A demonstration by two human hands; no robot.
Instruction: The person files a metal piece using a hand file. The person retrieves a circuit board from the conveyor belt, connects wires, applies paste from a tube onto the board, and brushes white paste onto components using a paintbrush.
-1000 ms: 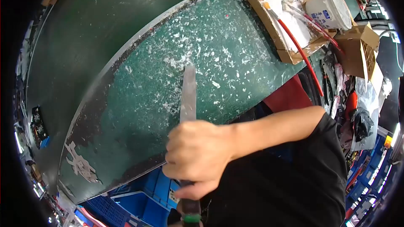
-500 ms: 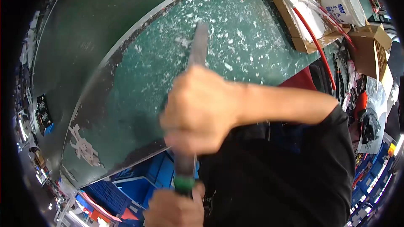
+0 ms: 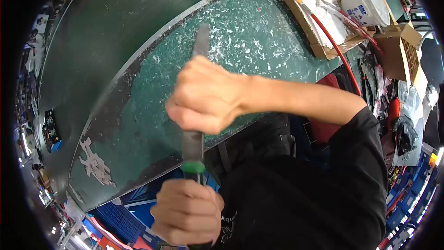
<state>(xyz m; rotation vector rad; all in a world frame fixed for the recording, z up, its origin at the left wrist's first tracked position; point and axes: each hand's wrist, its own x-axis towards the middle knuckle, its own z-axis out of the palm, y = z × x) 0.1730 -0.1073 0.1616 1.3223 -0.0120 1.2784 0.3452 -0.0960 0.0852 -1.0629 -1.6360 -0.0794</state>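
Note:
A long flat metal file point(image 3: 192, 144) with a green and black handle runs up and away from my body over the green table. My left hand point(image 3: 187, 212), at the bottom of the view, is closed around the handle. My right hand point(image 3: 203, 95) comes in from the right with the palm down and is closed over the middle of the blade. The blade's far end point(image 3: 201, 39) shows beyond the knuckles. Anything under the right fingers is hidden. White flakes point(image 3: 245, 41) are scattered over the green tabletop point(image 3: 152, 106) around the far end.
A cardboard tray point(image 3: 319, 52) with white material and red-handled brushes stands at the upper right, beside a white bucket point(image 3: 370, 7). An open cardboard box point(image 3: 395, 53) is farther right. Torn paper scraps point(image 3: 96, 162) lie at the table's left corner. Blue crates point(image 3: 115, 220) are below the edge.
My right hand has moved up and slightly left. The left hand and the handle have also shifted upward, and the file's far end now lies farther left.

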